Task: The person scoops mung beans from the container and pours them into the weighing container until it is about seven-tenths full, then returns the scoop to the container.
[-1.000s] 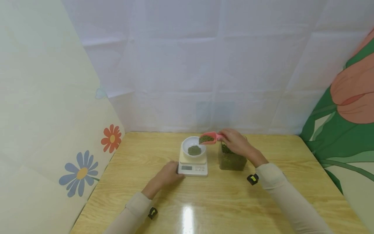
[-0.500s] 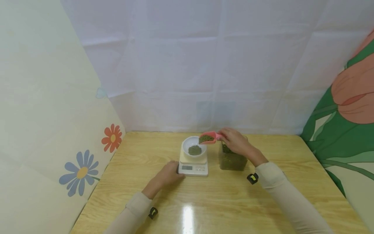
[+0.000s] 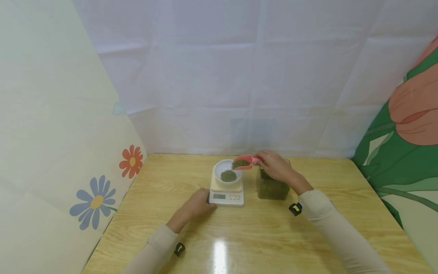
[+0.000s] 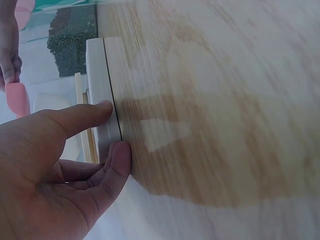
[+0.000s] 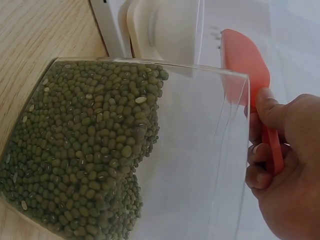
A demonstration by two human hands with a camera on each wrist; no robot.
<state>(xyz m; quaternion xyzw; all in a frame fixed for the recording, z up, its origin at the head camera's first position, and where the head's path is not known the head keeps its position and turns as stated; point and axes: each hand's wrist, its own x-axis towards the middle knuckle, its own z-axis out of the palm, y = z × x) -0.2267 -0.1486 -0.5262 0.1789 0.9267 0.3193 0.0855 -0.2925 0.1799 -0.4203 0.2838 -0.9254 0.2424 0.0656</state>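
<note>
A white kitchen scale (image 3: 226,202) with a small display carries a round white bowl (image 3: 221,166). Green mung beans (image 3: 228,176) lie heaped in the bowl. My left hand (image 3: 197,204) holds the scale's front left corner, thumb (image 4: 95,116) on the front edge and fingers bent round beside it. In my right hand (image 3: 275,167) is the handle of a pink scoop (image 5: 246,56), loaded with beans and tilted over the bowl's right rim. A few beans drop from its lip in the right wrist view.
A clear square container (image 3: 273,189), partly filled with mung beans, stands right of the scale, under my right forearm. The wooden table (image 3: 260,236) ends at a white sheet (image 3: 205,83) behind. Flowered panels (image 3: 99,160) flank both sides.
The scoop has shifted slightly left and tips a little more toward the bowl. My left hand and the scale stay where they were.
</note>
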